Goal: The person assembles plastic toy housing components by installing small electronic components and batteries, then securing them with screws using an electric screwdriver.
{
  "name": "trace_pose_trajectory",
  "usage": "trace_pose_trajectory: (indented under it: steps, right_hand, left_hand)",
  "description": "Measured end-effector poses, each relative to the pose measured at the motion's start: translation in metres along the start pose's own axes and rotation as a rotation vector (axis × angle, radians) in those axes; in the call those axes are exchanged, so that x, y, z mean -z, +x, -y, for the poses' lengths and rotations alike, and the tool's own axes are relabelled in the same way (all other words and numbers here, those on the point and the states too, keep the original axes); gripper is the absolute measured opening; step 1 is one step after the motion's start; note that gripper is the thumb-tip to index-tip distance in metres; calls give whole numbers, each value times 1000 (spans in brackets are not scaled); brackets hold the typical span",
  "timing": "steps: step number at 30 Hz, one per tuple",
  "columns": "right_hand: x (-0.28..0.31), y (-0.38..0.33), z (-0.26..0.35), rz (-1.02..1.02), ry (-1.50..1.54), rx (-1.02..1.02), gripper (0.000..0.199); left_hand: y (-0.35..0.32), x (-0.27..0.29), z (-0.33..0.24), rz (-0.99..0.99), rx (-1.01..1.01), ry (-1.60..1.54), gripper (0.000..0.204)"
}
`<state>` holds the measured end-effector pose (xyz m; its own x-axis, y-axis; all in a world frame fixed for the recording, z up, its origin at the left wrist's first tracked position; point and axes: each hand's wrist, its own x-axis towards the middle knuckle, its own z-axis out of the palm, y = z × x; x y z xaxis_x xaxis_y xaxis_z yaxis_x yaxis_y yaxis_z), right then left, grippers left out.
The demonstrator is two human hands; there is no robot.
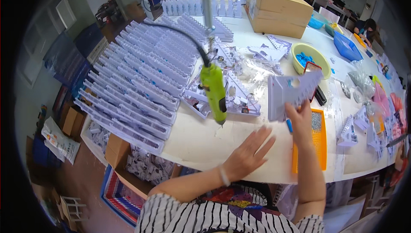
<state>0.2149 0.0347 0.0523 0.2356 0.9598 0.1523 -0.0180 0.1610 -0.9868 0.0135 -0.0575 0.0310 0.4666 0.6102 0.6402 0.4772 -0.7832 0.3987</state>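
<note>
My right hand (301, 119) grips a white plastic housing part (280, 94) with a stepped, toothed edge, raised over the table. Fingers stretched and apart, my left hand (248, 154) holds nothing, just left of the right forearm. Beneath the right wrist lies an orange perforated tray (322, 147) with small metal screws (316, 121) at its far end. A slim blue piece (289, 125) shows beside the tray. A lime-green electric screwdriver (212, 88) hangs tip down, left of the held part. Behind it rest opened housings (242, 100) with small parts inside.
Rows of white toothed housings (141, 70) cover the table's left side. A cardboard box (278, 8) stands at the back, near a pale yellow bowl (322, 57) of blue pieces. Further right are a blue basket (346, 47) and several housings (349, 132). Another person (366, 29) sits far right.
</note>
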Motion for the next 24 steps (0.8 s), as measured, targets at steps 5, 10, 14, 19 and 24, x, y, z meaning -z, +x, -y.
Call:
trace_pose_trajectory:
  steps: [5, 10, 14, 19, 24]
  right_hand:
    - [-21, 128, 26, 178, -530, 454, 39]
    - [-103, 249, -3, 43, -667, 640, 39]
    - [-172, 295, -23, 94, -674, 401, 42]
    - [-224, 335, -80, 241, -595, 283, 47]
    - [-257, 354, -111, 373, -564, 180, 46]
  left_hand:
    - [-84, 29, 27, 222, 104, 30, 50]
    - [-84, 27, 33, 229, 304, 123, 47]
    - [-87, 28, 40, 236, 306, 127, 46]
    - [-93, 17, 54, 193, 195, 176, 50]
    - [-93, 24, 62, 254, -6, 199, 48]
